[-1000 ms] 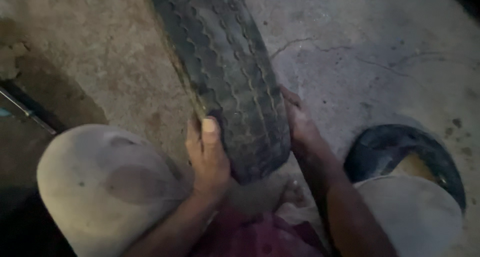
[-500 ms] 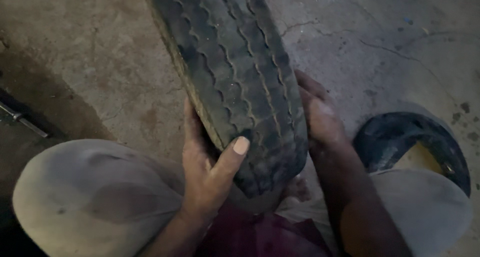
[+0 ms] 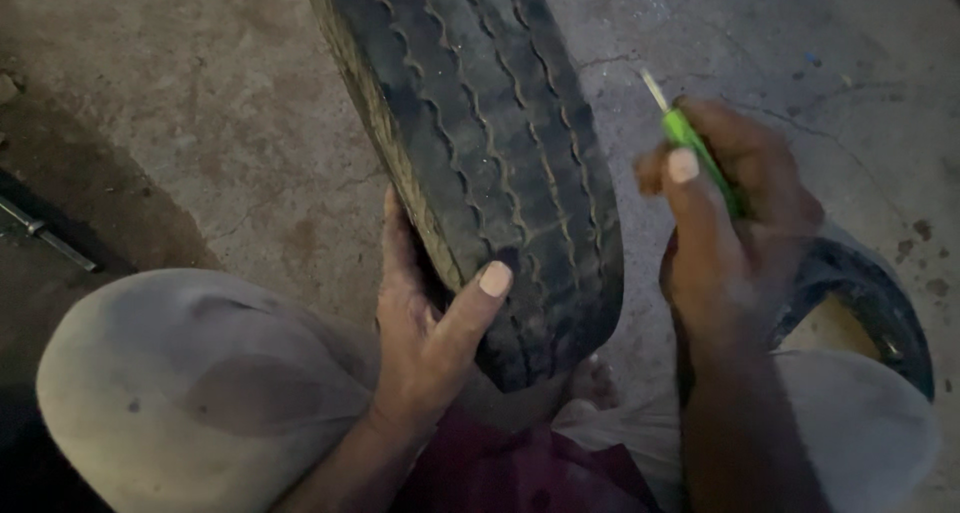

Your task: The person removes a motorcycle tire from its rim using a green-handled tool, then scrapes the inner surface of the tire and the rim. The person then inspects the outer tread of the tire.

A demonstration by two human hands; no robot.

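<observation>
Nearest, between the knees, the left hand (image 3: 430, 323) clamps the tyre (image 3: 480, 163), thumb pressed across the tread at six o'clock; the tyre stands upright on the concrete floor (image 3: 200, 123). At three o'clock the right hand (image 3: 730, 233) pinches a green-handled tool (image 3: 690, 138), tip raised clear of the rubber. This looks like tread probing; bringing the tip in needs a steady tyre.

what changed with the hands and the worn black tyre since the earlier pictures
The right hand has come off the worn black rubber tyre and lifted away to its right side; it now grips a small green-handled tool with a thin metal tip, not seen before. The left hand stays on the tyre's left edge, thumb across the tread. The tyre stays upright between the knees.
</observation>
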